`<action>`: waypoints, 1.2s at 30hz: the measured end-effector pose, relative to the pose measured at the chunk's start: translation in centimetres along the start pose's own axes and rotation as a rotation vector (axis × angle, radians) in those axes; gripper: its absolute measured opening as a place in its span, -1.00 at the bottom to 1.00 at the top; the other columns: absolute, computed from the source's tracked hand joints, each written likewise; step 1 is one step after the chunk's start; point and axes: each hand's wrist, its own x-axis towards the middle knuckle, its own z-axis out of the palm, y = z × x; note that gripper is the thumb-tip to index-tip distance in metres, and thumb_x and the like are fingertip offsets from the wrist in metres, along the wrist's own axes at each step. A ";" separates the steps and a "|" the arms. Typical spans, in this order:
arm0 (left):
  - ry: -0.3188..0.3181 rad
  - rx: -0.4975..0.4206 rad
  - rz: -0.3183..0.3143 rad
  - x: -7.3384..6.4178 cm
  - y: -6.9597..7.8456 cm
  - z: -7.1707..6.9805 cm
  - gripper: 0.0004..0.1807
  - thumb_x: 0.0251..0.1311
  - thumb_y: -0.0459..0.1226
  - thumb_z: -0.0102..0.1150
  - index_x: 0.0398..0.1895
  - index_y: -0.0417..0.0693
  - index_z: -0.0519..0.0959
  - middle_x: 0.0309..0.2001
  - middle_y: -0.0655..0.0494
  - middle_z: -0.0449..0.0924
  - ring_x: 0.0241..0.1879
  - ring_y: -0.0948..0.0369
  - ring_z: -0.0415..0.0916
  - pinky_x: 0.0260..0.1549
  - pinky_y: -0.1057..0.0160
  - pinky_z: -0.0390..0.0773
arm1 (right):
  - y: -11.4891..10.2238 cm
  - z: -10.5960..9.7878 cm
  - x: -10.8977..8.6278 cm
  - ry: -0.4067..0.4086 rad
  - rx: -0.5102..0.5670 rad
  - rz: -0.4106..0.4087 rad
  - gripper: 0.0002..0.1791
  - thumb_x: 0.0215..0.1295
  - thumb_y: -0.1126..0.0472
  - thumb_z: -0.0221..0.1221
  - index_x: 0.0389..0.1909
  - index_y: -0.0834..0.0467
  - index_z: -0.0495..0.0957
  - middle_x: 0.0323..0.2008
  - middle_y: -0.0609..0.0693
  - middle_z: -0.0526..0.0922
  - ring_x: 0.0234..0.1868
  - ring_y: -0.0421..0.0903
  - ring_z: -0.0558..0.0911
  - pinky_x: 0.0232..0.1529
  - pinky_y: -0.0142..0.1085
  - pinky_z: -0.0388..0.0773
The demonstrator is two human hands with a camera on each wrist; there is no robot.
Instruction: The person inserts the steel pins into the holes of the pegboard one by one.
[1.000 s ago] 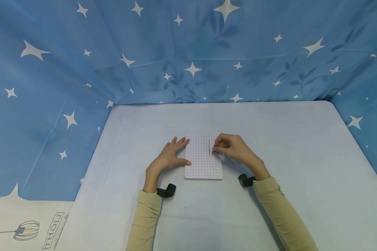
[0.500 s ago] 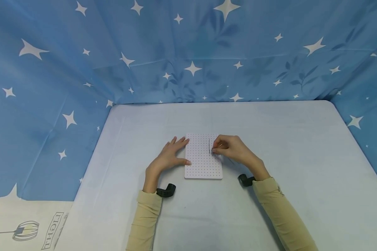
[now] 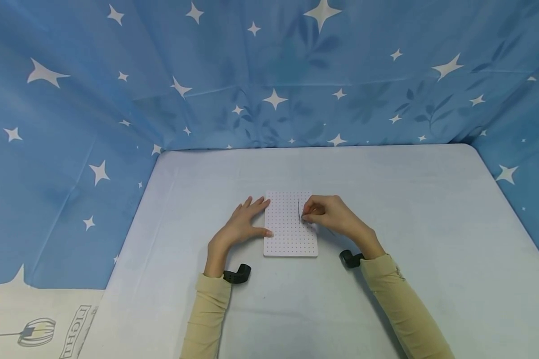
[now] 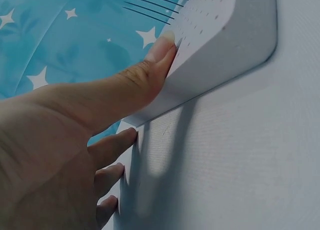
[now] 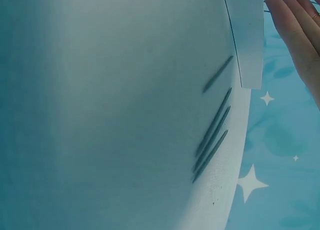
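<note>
A white pegboard (image 3: 287, 242) with rows of small holes lies on the table. Thin dark pins (image 4: 149, 9) stand up from its face in the left wrist view; from the head they merge into a dark line (image 3: 299, 211). My left hand (image 3: 239, 227) spreads at the board's left side, thumb resting on its upper edge and fingers stretched out. Beside the line of pins, my right hand (image 3: 334, 215) pinches thumb and fingers together at what seems to be one thin pin, mostly hidden. In the right wrist view only part of that hand's fingers (image 5: 297, 32) shows.
Black wrist cameras (image 3: 238, 273) sit on both wrists. The white table (image 3: 431, 209) extends around the board, with a blue star-patterned curtain (image 3: 274, 65) behind. Dark slanting streaks, apparently pin shadows, fall on the table right of the board.
My right hand has shifted very slightly left and down, its fingertips still by the line of pins. My left hand and the pegboard have stayed in place.
</note>
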 end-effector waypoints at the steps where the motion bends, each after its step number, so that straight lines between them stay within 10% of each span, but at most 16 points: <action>1: 0.000 0.001 0.001 0.0 0.0 0.0 0.05 0.13 0.04 0.50 0.64 0.07 0.16 0.66 0.05 -0.01 0.67 -0.02 -0.35 0.62 -0.12 -0.34 | 0.0 0.0 0.0 0.000 0.001 0.002 -0.92 0.29 0.32 0.36 -0.25 0.15 0.67 -0.22 0.02 0.76 -0.19 -0.09 0.75 -0.16 -0.24 0.68; 36: -0.004 -0.045 0.024 -0.5 0.3 -0.1 0.05 0.13 0.03 0.49 0.64 0.07 0.16 0.66 0.02 -0.02 0.67 -0.04 -0.36 0.62 -0.10 -0.37 | 1.8 -3.3 -1.8 0.041 -0.078 0.162 -0.77 0.38 0.14 0.31 -0.07 0.16 0.78 -0.11 0.07 0.80 -0.18 -0.09 0.71 -0.12 -0.19 0.67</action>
